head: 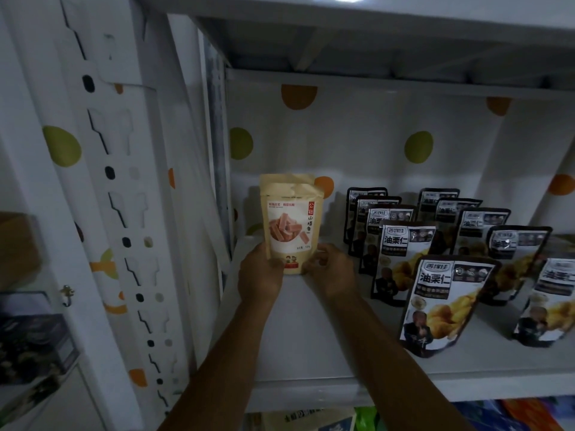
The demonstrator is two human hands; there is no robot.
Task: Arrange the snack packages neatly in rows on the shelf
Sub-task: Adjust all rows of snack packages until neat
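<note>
A tan stand-up snack pouch (291,219) with red print and a picture of orange sticks stands upright at the back left of the white shelf (311,346). My left hand (259,273) grips its lower left corner, thumb on the front. My right hand (331,270) pinches its lower right corner. To the right, several black-and-white chestnut pouches (441,303) stand upright in two rows running front to back, with a further one (550,303) at the right edge.
A white slotted upright post (124,213) stands to the left of the shelf. The back wall (357,144) is white with coloured dots. Another shelf board (373,35) lies close overhead. More packages (311,419) show on the level below.
</note>
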